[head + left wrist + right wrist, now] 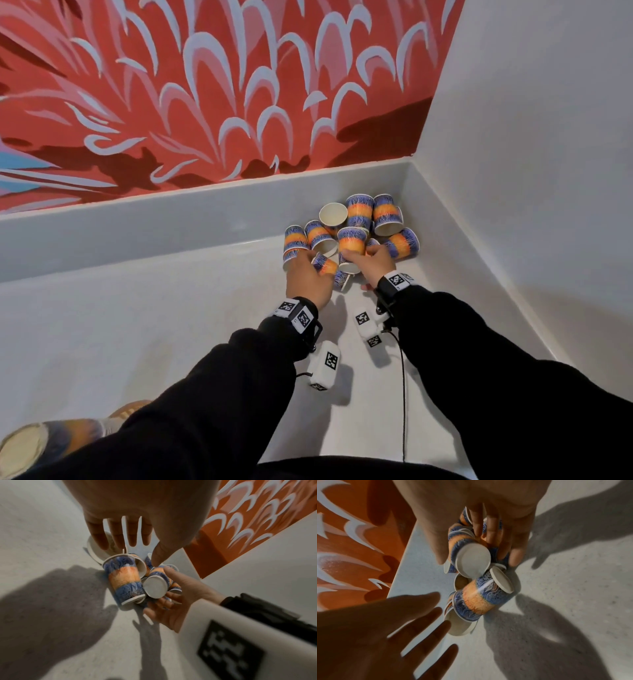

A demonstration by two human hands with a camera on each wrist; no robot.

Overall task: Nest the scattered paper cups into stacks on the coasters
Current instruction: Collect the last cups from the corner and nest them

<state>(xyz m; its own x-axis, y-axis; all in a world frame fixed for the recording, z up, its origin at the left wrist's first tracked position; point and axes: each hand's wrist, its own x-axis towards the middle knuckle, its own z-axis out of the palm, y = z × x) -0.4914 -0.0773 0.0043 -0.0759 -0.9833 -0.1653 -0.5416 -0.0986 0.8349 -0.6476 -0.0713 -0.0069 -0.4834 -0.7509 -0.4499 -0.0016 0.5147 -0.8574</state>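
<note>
Several paper cups, banded blue and orange, lie heaped in the far right corner of the white counter. My right hand reaches into the heap. In the right wrist view my right hand holds one cup between thumb and fingers, its white base facing the camera. The same cup shows in the left wrist view. My left hand hovers over the heap's left side, its fingers straight and spread, holding nothing. Between the hands another cup lies on its side. No coaster is visible.
A white raised ledge runs behind the cups, with a red patterned wall above it. A plain white wall closes the right side. A blurred cup lies at the near left edge.
</note>
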